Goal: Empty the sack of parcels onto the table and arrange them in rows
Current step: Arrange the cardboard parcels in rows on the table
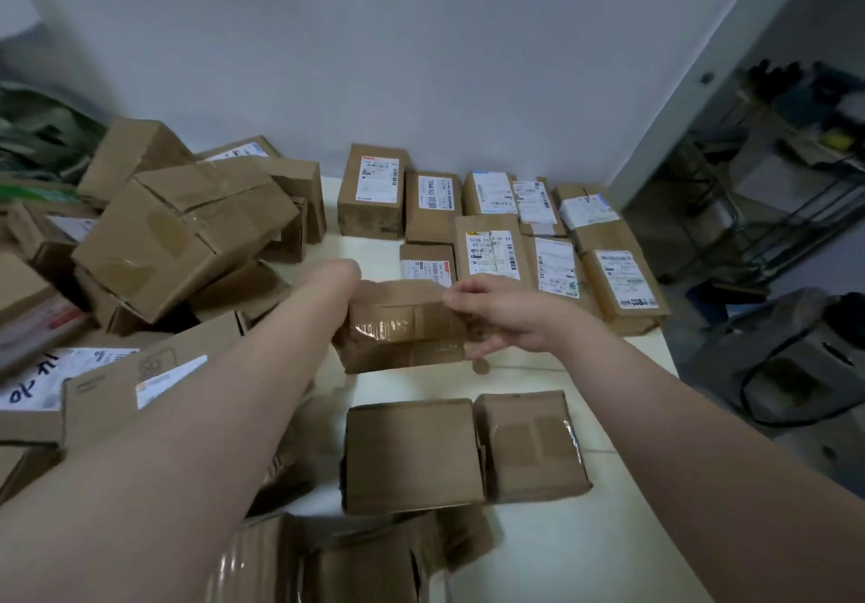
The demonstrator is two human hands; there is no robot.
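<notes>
Both my hands hold a brown taped cardboard parcel [402,326] above the middle of the cream table [538,555]. My left hand [339,277] grips its left end, fingers hidden behind the box. My right hand [491,317] pinches its right end, thumb underneath. Beyond it, labelled parcels [491,246] lie in two rows along the wall. Two plain boxes [414,455] sit side by side nearer to me. An unsorted heap of parcels [182,232] covers the left of the table.
A green sack [37,143] lies behind the heap at far left. The white wall runs along the table's far edge. Right of the table stand a shelf with clutter [795,143] and grey equipment [805,359] on the floor. More boxes [346,555] lie at the near edge.
</notes>
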